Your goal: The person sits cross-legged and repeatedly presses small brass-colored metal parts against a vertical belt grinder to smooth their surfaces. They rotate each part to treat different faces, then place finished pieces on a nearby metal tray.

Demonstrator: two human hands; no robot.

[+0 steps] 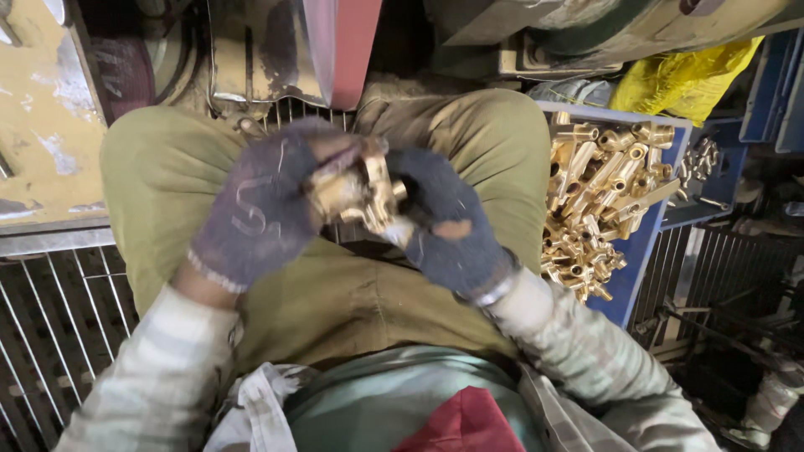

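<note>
- The left hand (264,205) wears a dark, worn glove and is wrapped around one side of a shiny brass part (358,194).
- The right hand (448,222) wears the same kind of glove, with a hole in it, and grips the other side of the brass part.
- The brass part sits right between the two hands, and both hands touch it. It is a little blurry, so its exact shape is hard to tell.
- The brass part is held up above the person's lap, over the green trousers (352,293).
- A blue crate (641,243) stands beside the person's right knee, near the brass part but not touching it.
- The blue crate is full of many brass fittings (599,201) piled on each other.
- A yellow bag (682,79) lies behind the blue crate, farther from the brass part.
- A wire grate (59,310) lies low beside the left knee, on the other side of the brass part from the crate.
- A red and grey metal piece (327,46) stands in front of the knees, past the brass part.
</note>
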